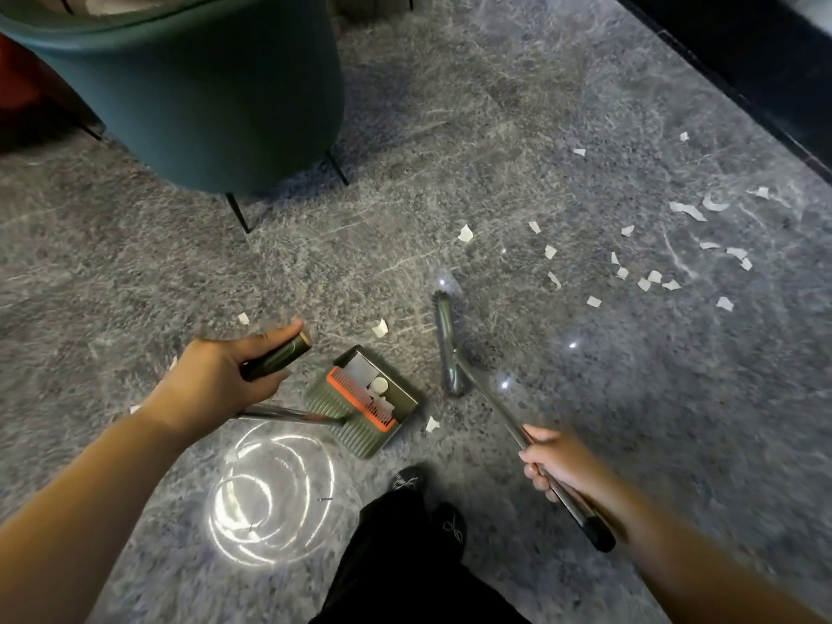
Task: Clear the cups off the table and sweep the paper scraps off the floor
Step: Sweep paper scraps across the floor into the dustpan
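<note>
I am looking down at two hands, each gripping one tool. My left hand is curling its fingers round the dark grip at the top of the dustpan handle, and the metal shaft is running from below that hand toward the pan. The one dustpan, olive green with an orange comb strip across it, is sitting on the grey stone floor just right of the left hand, between the two hands. Inside it I am counting about three pale pieces, though motion blur is keeping me from being sure.

My right hand is wrapping round the metal shaft of the one broom, part way up from the head, with the black end cap sticking out behind the hand. The broom head is resting on the floor ahead and left of that hand, just right of the dustpan and not touching it.

The paper scraps are lying mostly ahead and to the right of the right hand; I am counting roughly twenty there. About five more are lying close round the dustpan and left hand, one just beside the pan's near corner.

One teal chair is standing well ahead of the left hand. Two dark shoes are showing below the pan.
</note>
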Demonstrator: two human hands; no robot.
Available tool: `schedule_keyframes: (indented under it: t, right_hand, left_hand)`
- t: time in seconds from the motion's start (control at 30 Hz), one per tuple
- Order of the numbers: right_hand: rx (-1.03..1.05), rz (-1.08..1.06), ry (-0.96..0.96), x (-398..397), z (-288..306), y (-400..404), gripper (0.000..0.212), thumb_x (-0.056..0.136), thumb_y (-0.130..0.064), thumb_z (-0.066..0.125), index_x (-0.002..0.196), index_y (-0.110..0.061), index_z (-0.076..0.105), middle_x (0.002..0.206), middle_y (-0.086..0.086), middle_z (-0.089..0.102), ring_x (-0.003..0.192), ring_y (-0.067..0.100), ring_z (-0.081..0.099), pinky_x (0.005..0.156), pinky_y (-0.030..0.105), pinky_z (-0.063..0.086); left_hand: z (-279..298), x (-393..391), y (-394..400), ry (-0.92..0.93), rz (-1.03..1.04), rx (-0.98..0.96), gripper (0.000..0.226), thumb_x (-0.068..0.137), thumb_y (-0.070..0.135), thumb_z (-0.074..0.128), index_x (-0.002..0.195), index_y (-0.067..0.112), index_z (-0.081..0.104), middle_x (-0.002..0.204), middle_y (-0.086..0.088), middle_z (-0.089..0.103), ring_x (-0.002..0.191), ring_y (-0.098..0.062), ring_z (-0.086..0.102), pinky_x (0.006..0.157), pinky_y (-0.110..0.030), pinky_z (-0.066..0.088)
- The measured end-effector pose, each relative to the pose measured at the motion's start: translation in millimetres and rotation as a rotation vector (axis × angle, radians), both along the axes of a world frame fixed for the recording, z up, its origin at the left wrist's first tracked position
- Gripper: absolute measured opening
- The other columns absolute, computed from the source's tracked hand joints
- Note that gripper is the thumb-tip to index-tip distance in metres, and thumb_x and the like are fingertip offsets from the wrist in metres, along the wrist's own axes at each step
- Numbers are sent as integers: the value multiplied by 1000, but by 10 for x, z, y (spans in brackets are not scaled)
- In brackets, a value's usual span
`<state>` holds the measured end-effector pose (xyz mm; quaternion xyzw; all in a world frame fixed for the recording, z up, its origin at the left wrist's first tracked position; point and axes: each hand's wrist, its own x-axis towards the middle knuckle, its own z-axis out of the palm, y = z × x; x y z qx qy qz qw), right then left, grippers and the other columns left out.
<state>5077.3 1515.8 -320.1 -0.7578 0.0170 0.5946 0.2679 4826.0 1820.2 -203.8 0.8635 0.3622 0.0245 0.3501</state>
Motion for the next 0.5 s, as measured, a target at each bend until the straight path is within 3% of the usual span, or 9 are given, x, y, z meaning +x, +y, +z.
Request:
schedule_keyframes:
  t: [0.1, 0.17, 0.23, 0.3, 0.37, 0.4, 0.47, 0.5]
  right_hand:
    - [2, -8, 6, -197, -58, -163, 42, 92, 0, 45, 134, -9, 46, 54, 4, 45, 38, 12, 40, 37, 16, 28]
    - [8, -18, 20, -334, -109, -240, 36, 92, 1, 44, 127, -4, 50, 53, 4, 45, 38, 13, 39, 38, 16, 27]
    - [5, -44, 39, -495, -193, -287, 33, 92, 1, 43, 124, -3, 51, 53, 4, 44, 38, 13, 39, 38, 16, 28]
    - [7, -99, 69, -643, -302, -291, 30, 93, 1, 41, 118, -8, 54, 54, 5, 44, 38, 13, 39, 37, 16, 28]
    - [23, -174, 133, -775, -385, -232, 23, 94, 0, 38, 107, -12, 53, 55, 4, 42, 37, 11, 38, 37, 16, 28]
    - [31, -213, 165, -867, -418, -197, 22, 95, 0, 36, 101, -14, 51, 54, 3, 40, 36, 10, 37, 36, 16, 28]
    - [54, -264, 198, -1036, -463, -110, 22, 96, 1, 33, 94, -15, 47, 52, 3, 38, 34, 9, 34, 35, 15, 27]
    - [63, -270, 207, -1118, -471, -71, 22, 96, 2, 32, 92, -16, 45, 51, 2, 37, 33, 9, 34, 35, 15, 27]
  left_hand:
    - [-89, -169, -58, 38, -89, 32, 87, 73, 11, 82, 110, 78, 40, 84, 34, 65, 60, 19, 55, 61, 0, 42]
    - [-153, -247, -115, 29, -146, 33, 88, 73, 14, 83, 115, 78, 38, 95, 26, 70, 80, 7, 66, 76, -12, 51]
    - [-217, -279, -160, 14, -203, 35, 86, 74, 18, 83, 121, 73, 38, 102, 14, 73, 90, -7, 70, 80, -23, 53]
    - [-273, -276, -208, 10, -259, 34, 82, 75, 22, 82, 125, 68, 37, 104, 26, 69, 89, 0, 68, 78, -17, 51]
    - [-306, -267, -261, 6, -297, 33, 78, 75, 17, 82, 126, 61, 42, 97, 44, 60, 88, 15, 61, 74, -1, 42]
    - [-333, -294, -288, 8, -311, 46, 75, 75, 15, 81, 128, 54, 46, 94, 42, 62, 85, 18, 58, 72, 3, 38]
    - [-368, -321, -329, 22, -329, 63, 68, 77, 16, 79, 129, 47, 49, 91, 21, 72, 81, 15, 59, 65, 4, 36]
    - [-380, -333, -339, 31, -341, 58, 67, 78, 17, 78, 128, 50, 48, 91, 15, 73, 78, 14, 59, 64, 2, 37]
